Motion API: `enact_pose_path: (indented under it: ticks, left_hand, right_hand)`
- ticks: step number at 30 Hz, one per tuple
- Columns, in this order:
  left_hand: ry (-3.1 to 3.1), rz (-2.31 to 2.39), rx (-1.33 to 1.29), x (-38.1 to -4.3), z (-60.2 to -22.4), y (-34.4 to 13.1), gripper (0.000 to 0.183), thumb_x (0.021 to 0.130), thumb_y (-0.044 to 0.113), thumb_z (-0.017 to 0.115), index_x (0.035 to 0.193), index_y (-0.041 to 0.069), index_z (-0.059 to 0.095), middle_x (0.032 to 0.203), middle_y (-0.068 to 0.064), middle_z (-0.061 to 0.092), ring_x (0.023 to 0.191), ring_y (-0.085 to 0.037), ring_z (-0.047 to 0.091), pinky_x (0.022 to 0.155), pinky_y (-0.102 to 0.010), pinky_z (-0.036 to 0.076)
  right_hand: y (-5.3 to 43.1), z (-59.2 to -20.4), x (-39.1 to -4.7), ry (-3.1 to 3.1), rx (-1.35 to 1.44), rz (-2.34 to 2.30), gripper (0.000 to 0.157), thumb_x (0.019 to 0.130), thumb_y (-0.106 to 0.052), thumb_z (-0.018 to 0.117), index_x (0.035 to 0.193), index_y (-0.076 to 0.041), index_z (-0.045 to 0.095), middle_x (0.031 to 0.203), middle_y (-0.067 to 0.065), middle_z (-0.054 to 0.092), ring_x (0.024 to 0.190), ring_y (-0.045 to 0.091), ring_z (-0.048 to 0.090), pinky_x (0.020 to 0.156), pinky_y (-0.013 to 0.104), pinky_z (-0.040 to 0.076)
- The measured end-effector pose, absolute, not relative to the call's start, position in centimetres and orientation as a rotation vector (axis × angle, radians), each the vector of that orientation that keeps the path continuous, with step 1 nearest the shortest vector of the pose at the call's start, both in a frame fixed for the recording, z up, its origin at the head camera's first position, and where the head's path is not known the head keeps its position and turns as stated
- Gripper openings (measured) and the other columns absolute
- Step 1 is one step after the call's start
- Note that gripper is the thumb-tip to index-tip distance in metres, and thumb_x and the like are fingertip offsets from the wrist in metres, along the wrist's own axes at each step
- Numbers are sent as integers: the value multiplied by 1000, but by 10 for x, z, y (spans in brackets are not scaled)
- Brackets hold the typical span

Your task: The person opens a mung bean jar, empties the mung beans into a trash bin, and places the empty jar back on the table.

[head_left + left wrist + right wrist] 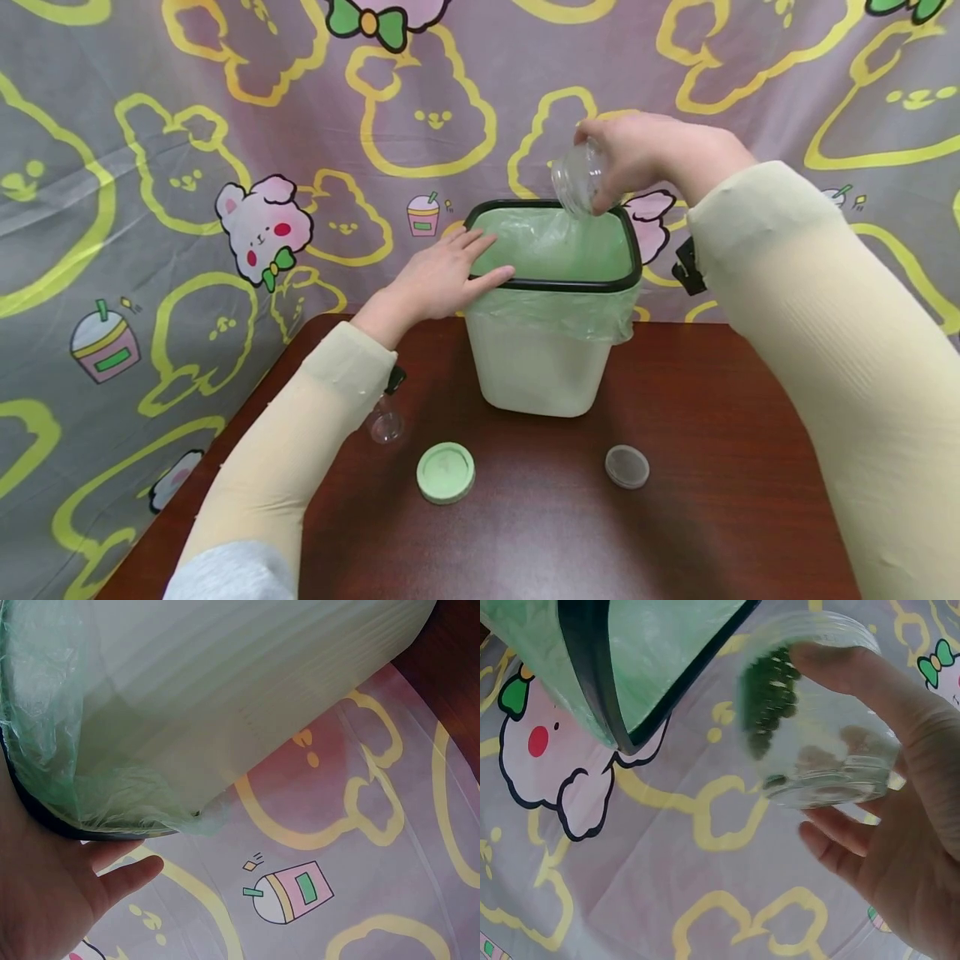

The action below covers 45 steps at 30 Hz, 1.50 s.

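Observation:
My right hand (651, 154) grips a clear jar (576, 177) and holds it tilted above the back right of a pale trash bin (540, 367). Small green grains (771, 694) show at the jar's wall in the right wrist view; their exact kind cannot be told. A thin green plastic bag (551, 312) lines the bin and folds out under its black rim (558, 286). At the bin's left side my left hand (441, 279) rests on the rim with fingers spread. The left wrist view shows some of its fingers (135, 877) reaching past the rim.
A light green lid (446, 472) and a clear round lid (627, 467) lie on the dark wooden table (525, 542) before the bin. Partly behind my left sleeve stands a small clear container (386, 425). A patterned curtain (285, 67) hangs close behind.

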<state>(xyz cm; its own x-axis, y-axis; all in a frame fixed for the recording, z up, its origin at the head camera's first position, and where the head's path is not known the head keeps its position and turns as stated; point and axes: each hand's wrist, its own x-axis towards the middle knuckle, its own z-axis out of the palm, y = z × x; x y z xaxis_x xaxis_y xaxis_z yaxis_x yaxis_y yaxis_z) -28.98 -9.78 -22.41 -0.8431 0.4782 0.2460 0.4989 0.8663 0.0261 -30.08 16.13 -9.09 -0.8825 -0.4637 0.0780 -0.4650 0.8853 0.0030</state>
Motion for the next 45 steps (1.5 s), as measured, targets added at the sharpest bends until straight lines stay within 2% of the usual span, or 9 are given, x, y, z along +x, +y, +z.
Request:
enact_pose_path:
  ticks: [17,30,35,45]
  left_hand:
    - [-2816,-129,-747,-291,-224,-98,81,94,72,29,153,16,32,157,-9,26,146,-28,13,114,-45,21]
    - [-2812,-121,-740,-289,-224,-99,81,94,72,29,153,16,32,157,-9,27,146,-28,14,113,-47,24]
    - [-2813,-126,-743,-289,-223,-98,80,94,71,29,153,16,32,157,-9,27,146,-28,14,113,-46,24]
    - [-2818,-126,-743,-288,-223,-99,80,94,71,29,153,16,32,157,-9,26,146,-27,12,114,-44,22]
  right_hand:
    - [160,-93,-304,-3031,705,6,94,73,-24,80,148,-4,26,131,28,43,110,42,45,88,57,42]
    - [159,-93,-302,-2990,730,-53,89,70,-23,79,142,-1,32,123,27,49,107,43,45,88,56,40]
    - [160,-88,-300,-2890,759,-24,89,70,-22,79,143,0,32,125,28,47,109,43,46,91,57,39]
    - [157,-86,-300,-2983,751,-32,90,71,-21,78,146,-2,30,130,27,44,111,42,43,88,56,41]
